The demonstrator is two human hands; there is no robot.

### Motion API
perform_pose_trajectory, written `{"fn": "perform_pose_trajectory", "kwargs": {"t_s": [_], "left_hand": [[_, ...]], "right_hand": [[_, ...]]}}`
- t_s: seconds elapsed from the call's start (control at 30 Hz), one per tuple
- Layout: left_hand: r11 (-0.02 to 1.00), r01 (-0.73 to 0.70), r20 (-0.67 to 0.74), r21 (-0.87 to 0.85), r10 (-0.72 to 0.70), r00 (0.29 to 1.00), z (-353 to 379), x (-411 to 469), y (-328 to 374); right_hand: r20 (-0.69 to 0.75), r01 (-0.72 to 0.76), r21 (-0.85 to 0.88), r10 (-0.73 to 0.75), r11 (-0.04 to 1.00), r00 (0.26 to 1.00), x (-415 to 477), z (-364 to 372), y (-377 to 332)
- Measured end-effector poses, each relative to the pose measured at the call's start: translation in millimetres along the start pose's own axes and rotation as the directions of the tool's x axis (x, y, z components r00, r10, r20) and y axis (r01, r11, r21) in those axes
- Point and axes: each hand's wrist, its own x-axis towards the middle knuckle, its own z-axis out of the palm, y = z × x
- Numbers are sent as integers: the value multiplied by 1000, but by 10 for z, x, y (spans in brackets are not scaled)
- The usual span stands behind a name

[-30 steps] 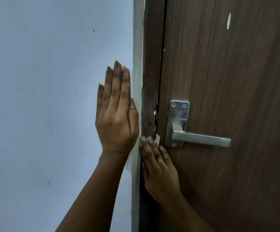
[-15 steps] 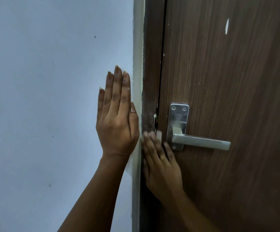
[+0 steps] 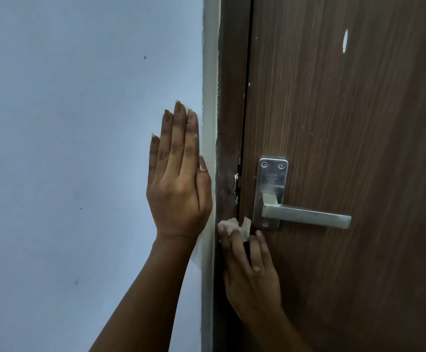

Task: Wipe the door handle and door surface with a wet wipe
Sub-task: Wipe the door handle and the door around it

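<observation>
A brown wood-grain door [image 3: 346, 148] fills the right side, shut in its dark frame [image 3: 231, 123]. A silver lever handle [image 3: 306, 215] on a metal plate [image 3: 271, 179] points right. My right hand [image 3: 251, 273] presses a crumpled white wet wipe [image 3: 234, 226] against the door's edge just below and left of the plate; the wipe sticks out past the fingertips. My left hand [image 3: 178, 179] lies flat on the pale wall [image 3: 79, 148], fingers together and pointing up, holding nothing.
A white strip of wall edge [image 3: 209, 97] runs between wall and frame. A white chip [image 3: 344, 41] marks the door high up. The frame is scuffed near the latch [image 3: 237, 179].
My right hand has slid down a little along the door's edge, and more of the wipe shows beyond the fingers. The left hand has stayed flat on the wall.
</observation>
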Motion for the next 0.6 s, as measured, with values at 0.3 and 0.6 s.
{"fn": "perform_pose_trajectory", "kwargs": {"t_s": [0.3,0.6], "left_hand": [[1000,-2,-1,-5,2,1000,-8,10,15],[1000,-3,-11,-12,3,1000,-7,4,8]], "right_hand": [[14,-39,268,37,963,999,-159,83,-250],[-65,44,126,-36,991,997,123,-36,-106]]}}
